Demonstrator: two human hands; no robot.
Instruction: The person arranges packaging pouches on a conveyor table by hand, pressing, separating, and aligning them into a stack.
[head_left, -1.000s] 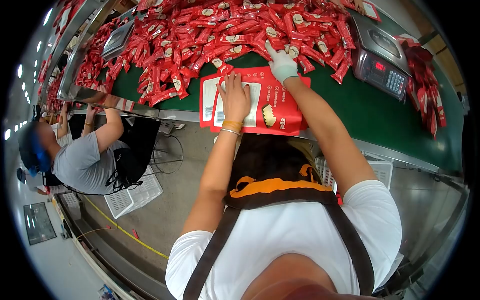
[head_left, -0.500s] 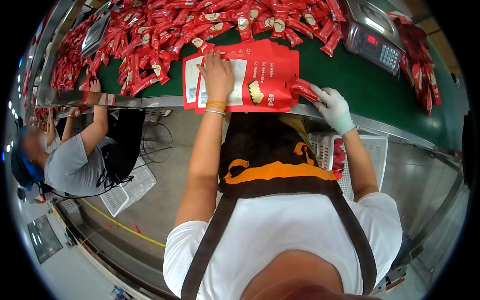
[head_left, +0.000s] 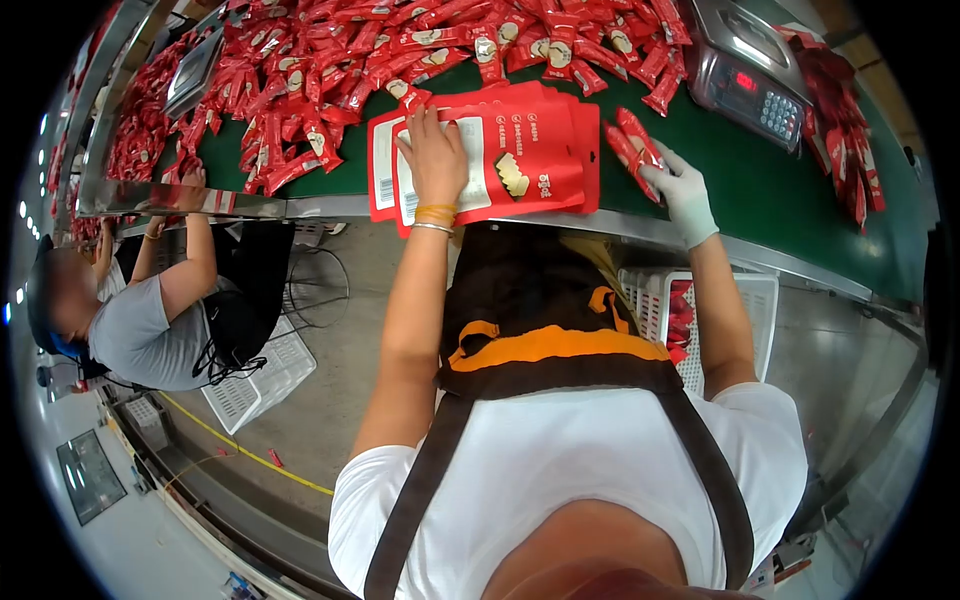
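1. Head view: our bare left hand [head_left: 435, 160] rests palm down, fingers extended, on the red pouches [head_left: 545, 140].
2. Our gloved right hand [head_left: 682, 192] pinches small red packets [head_left: 635, 155] — just right of the pouches.
3. Beyond the pouches we see a packet heap [head_left: 400, 45] — and, farther right of them, a scale [head_left: 748, 85].

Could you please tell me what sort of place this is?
Probably a food-packing workshop: small red shiny packets are heaped on a green work surface, a silver digital scale stands beside them, and flat red printed pouches lie under the bare left hand.
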